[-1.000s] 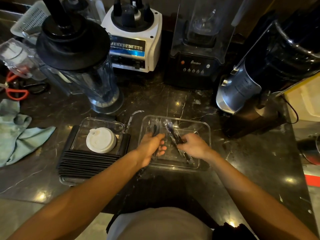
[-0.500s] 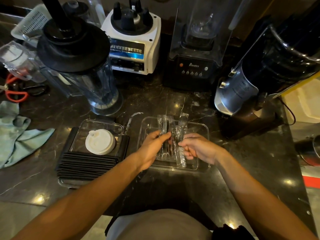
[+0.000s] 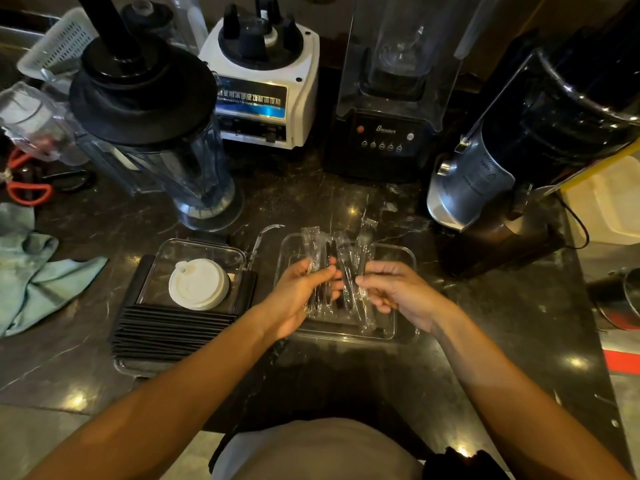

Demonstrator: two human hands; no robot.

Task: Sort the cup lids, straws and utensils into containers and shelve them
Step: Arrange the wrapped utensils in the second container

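Observation:
A bundle of black utensils in clear plastic wrappers [image 3: 341,268] is held a little above a clear rectangular container [image 3: 401,271] on the dark counter. My left hand [image 3: 301,292] grips the bundle from the left, thumb across the wrappers. My right hand [image 3: 398,292] pinches the bundle's right side with curled fingers. To the left, a white cup lid [image 3: 198,284] lies in a second clear container [image 3: 201,251]. A row of black straws [image 3: 169,327] lies across that container's near side.
A blender jar [image 3: 156,133], a white blender base [image 3: 263,88], a black blender [image 3: 388,109] and a dark machine [image 3: 519,161] line the back. A green cloth [image 3: 38,271] and red-handled scissors [image 3: 27,192] lie at the left. A metal cup [image 3: 620,299] stands at the right.
Both hands have gathered the wrapped utensils from the container's floor into one bundle and raised it slightly. The lid container and straws have not moved.

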